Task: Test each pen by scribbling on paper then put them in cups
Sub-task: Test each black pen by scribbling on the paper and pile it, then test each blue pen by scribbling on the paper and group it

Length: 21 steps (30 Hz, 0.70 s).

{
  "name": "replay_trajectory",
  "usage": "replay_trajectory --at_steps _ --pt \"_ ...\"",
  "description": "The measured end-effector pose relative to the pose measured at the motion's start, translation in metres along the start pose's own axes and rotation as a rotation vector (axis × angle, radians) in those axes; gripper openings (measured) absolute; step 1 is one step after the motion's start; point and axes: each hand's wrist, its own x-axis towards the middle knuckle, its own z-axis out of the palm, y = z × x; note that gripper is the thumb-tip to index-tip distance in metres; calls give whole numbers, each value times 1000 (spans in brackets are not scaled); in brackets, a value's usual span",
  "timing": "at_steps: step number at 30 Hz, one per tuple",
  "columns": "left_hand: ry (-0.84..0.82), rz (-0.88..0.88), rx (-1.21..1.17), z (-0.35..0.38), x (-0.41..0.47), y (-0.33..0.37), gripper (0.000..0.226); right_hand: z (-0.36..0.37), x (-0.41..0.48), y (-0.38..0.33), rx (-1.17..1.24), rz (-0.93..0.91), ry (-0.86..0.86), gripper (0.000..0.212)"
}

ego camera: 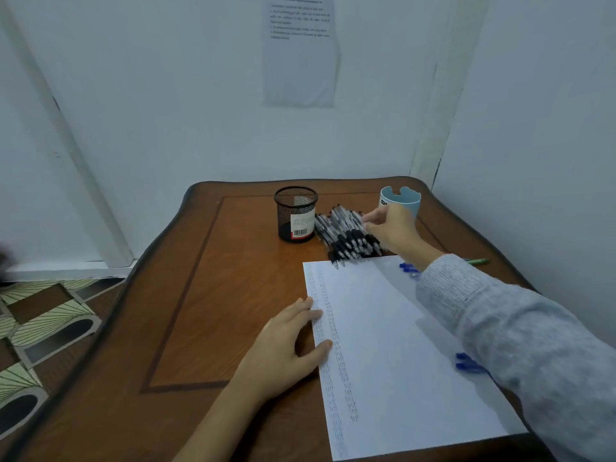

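While the left hand [290, 338] lies flat on the paper [393, 345], the right hand [390, 225] touches the heaped pens [346, 236] (grip unclear), likely light, stiff and slick, best pinched mid-barrel.

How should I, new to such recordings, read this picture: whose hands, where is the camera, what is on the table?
No machine: a person's bare hands, filmed by one camera worn on the head, looking down. The left hand lies flat on the edge of the scribbled paper on the wooden table. The right hand reaches the pile of black pens; whether it grips one is unclear. Behind stand a black mesh cup and a light blue cup. Blue pens lie beside the sleeve.
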Motion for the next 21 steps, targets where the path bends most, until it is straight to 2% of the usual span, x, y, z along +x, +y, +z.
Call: replay_trajectory --at_steps 3,10,12,14,17,19,21 --pt "-10 1 10 -2 0 2 77 -23 -26 1 8 -36 -55 14" --pt "-78 8 108 -9 -3 14 65 -55 -124 14 -85 -119 -307 18" --pt "-99 2 136 -10 -3 18 70 -56 -156 24 -107 -124 -360 17" --pt "-125 4 172 -10 -3 20 88 -58 -184 37 -157 -176 -397 16" --pt "-115 21 251 -6 -5 23 113 -60 -212 52 -334 -326 -425 34" --pt "-87 38 333 -5 -5 24 114 -62 -220 59 -424 -383 -424 47" --pt "-60 102 432 -5 -5 28 104 -64 -224 64 -482 -413 -410 65"
